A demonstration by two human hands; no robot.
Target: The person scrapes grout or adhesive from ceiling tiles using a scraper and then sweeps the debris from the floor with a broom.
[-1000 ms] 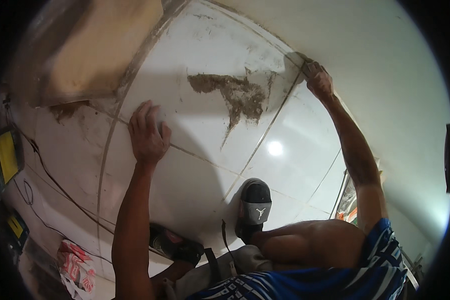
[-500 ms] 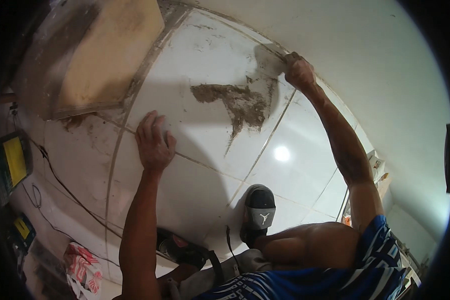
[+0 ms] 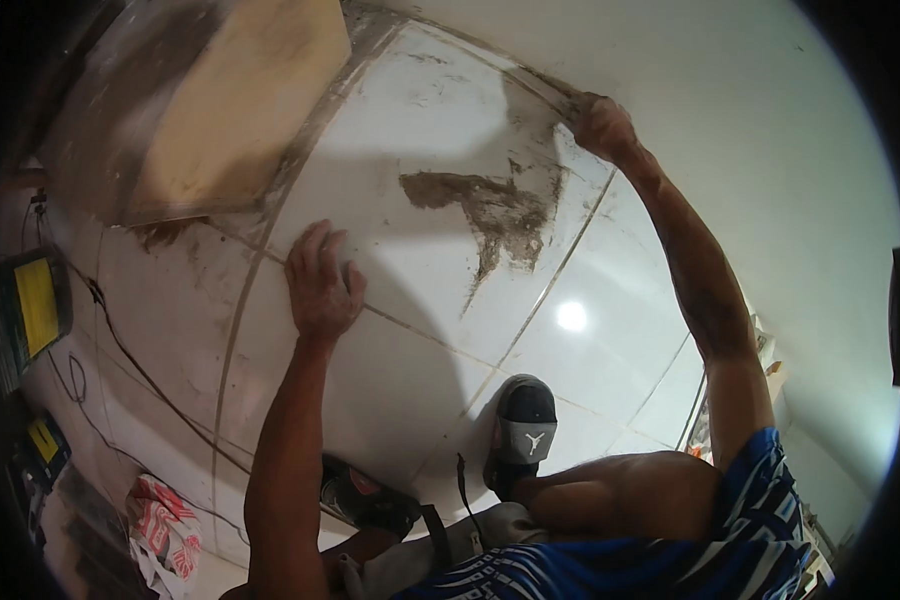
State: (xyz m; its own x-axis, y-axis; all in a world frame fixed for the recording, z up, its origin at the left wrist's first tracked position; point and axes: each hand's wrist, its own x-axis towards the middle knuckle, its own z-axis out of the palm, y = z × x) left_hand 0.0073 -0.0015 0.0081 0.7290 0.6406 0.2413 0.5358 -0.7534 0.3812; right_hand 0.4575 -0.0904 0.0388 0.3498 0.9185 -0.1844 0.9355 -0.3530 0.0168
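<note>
My left hand rests on a white floor tile, fingers spread, close to a grout line. It holds nothing. At the far right, my right hand is closed in a fist by the dirty seam where the tiles meet the wall. Whatever lies inside that fist is hidden. Between the two hands, a grey-brown smear of what looks like wet grout or mud covers part of the tile. Dark streaks run from it toward the wall seam.
A pale wall rises along the right. A tan board stands at the upper left. Black cables, black-and-yellow objects and a red-and-white plastic bag lie at left. My slippered foot is on the tiles.
The whole view has shifted slightly to the right. My right fist has stayed along the wall seam, and my left hand still rests on the same tile.
</note>
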